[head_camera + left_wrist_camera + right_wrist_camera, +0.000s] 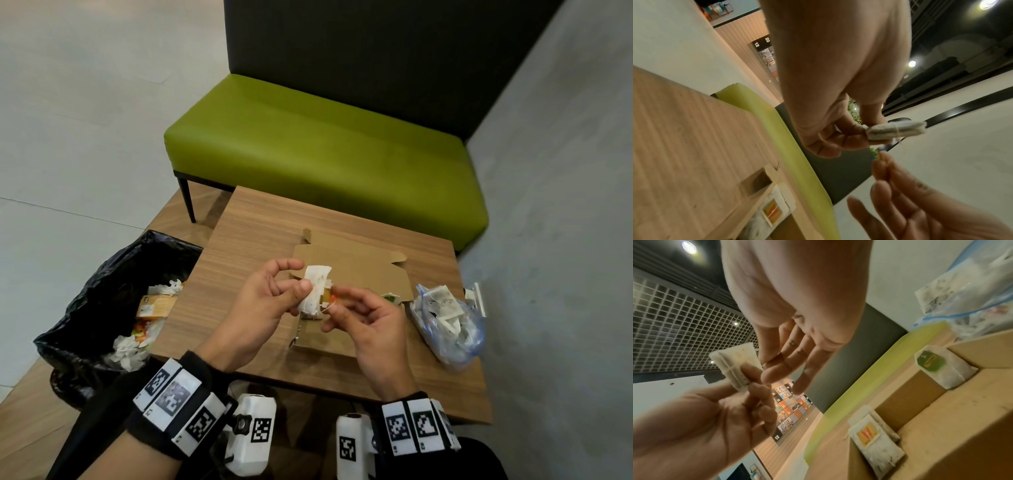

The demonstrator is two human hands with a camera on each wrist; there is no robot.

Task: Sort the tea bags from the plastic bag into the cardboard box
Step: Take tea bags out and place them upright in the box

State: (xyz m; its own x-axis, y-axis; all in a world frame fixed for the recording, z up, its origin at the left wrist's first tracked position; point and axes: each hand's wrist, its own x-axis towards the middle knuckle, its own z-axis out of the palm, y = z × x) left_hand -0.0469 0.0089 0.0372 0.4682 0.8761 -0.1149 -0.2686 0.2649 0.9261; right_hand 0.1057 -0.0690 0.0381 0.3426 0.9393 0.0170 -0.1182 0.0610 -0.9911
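A white tea bag (317, 287) was pinched between thumb and fingers of the left hand (263, 301) above the open cardboard box (356, 274) on the tabletop (239, 274). Its string tag (329, 297) was pinched by the right hand (370, 325). The plastic bag (448, 322) lay just right of the box.

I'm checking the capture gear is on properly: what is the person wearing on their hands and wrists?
Both hands are bare. The left hand has a black wristband carrying white plates printed with black square codes; the right hand has a matching band. A white boxy camera unit, also code-tagged, hangs under each wrist. Dark sleeves cover the forearms.
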